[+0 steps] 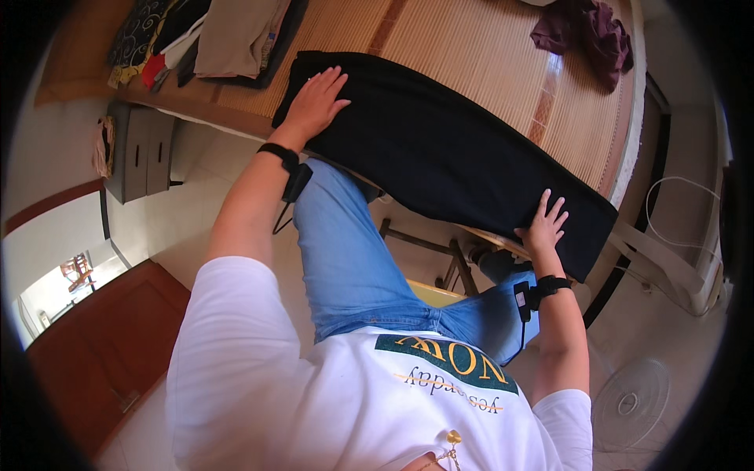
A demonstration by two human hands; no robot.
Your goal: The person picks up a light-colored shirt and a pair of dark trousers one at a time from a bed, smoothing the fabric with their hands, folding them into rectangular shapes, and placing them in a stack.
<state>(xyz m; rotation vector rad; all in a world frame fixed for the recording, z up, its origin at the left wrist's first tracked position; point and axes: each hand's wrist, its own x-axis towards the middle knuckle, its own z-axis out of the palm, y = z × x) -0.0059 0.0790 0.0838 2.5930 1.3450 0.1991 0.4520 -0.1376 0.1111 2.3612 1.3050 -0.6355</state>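
A long black folded cloth garment [436, 141] lies along the near edge of a surface covered with a slatted bamboo mat [459, 53]. On its left end my left hand [318, 103] rests flat, fingers slightly spread. My right hand [545, 224] presses lightly on the garment close to its right end, fingers spread. Neither hand grips the cloth. Each wrist wears a black strap with a small device and a cable.
Folded clothes [232, 41] are stacked at the upper left, and a crumpled maroon cloth [607, 47] lies at the upper right. A grey cabinet [141, 153] stands left. A fan [630, 400] is at the lower right. Dark stool-like legs [462, 268] show below the surface.
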